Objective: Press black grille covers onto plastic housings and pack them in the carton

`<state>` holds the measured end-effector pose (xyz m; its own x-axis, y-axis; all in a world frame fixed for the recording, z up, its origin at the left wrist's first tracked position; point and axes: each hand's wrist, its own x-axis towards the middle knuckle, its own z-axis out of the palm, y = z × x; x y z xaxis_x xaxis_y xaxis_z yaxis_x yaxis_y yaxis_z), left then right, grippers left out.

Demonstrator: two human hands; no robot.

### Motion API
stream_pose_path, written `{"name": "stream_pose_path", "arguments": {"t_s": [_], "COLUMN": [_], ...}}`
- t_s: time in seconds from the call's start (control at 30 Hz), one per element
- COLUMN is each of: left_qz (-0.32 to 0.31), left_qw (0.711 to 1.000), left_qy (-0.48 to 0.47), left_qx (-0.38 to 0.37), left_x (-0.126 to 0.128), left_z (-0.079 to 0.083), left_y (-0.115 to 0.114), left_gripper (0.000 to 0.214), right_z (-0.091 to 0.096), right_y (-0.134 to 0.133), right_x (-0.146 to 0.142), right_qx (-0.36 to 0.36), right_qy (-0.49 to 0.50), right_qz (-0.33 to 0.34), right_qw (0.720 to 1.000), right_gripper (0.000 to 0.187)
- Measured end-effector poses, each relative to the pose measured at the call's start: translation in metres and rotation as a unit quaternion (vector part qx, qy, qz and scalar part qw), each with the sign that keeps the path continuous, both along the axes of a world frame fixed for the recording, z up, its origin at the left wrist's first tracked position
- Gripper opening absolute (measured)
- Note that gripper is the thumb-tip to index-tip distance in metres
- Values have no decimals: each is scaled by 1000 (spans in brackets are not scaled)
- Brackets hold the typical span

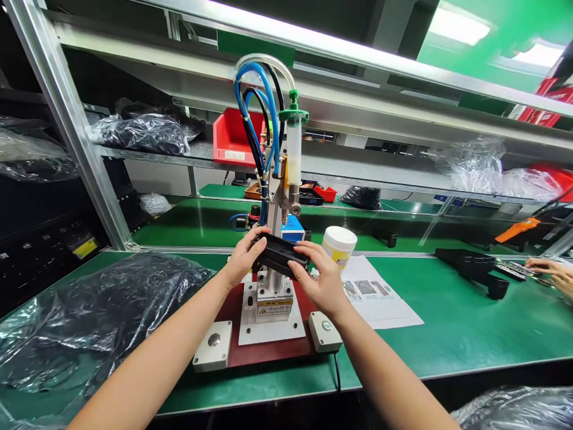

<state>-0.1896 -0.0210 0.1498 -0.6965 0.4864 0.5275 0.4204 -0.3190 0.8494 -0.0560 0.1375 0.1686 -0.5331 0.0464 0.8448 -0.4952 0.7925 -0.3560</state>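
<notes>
Both my hands grip a black plastic part held over the fixture of a small dispensing machine. My left hand closes round the part's left end. My right hand pinches its right end. Above the part hangs a syringe with a green cap, fed by blue and black hoses. The machine stands on a dark red base plate with two push-button boxes, one at the left and one at the right.
A white jar and a printed sheet lie right of the machine on the green bench. A plastic bag of dark parts fills the left. Black trays and another person's hand are at far right.
</notes>
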Motion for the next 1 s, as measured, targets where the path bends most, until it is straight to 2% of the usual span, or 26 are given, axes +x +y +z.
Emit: {"name": "stream_pose_path", "arguments": {"t_s": [0.1, 0.2, 0.4, 0.6, 0.7, 0.77, 0.9, 1.0], "left_qz": [21, 62, 114, 127, 155, 168, 150, 193], "left_qw": [998, 995, 992, 988, 983, 980, 985, 979], "left_qy": [-40, -46, -17, -15, 9, 16, -6, 15], "left_qx": [50, 67, 51, 85, 100, 102, 88, 58], "left_x": [6, 9, 8, 14, 15, 14, 12, 12], "left_z": [-4, -3, 1, 3, 1, 0, -1, 0], "left_y": [8, 14, 18, 23, 25, 26, 25, 24], "left_gripper": [31, 31, 30, 29, 30, 31, 32, 34], "right_z": [-1, -5, -17, -20, -20, -20, -21, -22], "right_y": [-6, -10, -15, -17, -16, -16, -18, -19], "right_x": [-2, -8, -19, -30, -31, -30, -29, -30], "right_qx": [10, 9, -5, -28, -27, -20, -2, 7], "right_qy": [33, 69, 128, 168, 172, 171, 177, 186], "right_qz": [17, 27, 15, 14, 18, 16, -3, -1], "right_qw": [999, 997, 992, 985, 985, 985, 984, 982], "right_gripper": [12, 6, 6, 9, 10, 10, 10, 10]}}
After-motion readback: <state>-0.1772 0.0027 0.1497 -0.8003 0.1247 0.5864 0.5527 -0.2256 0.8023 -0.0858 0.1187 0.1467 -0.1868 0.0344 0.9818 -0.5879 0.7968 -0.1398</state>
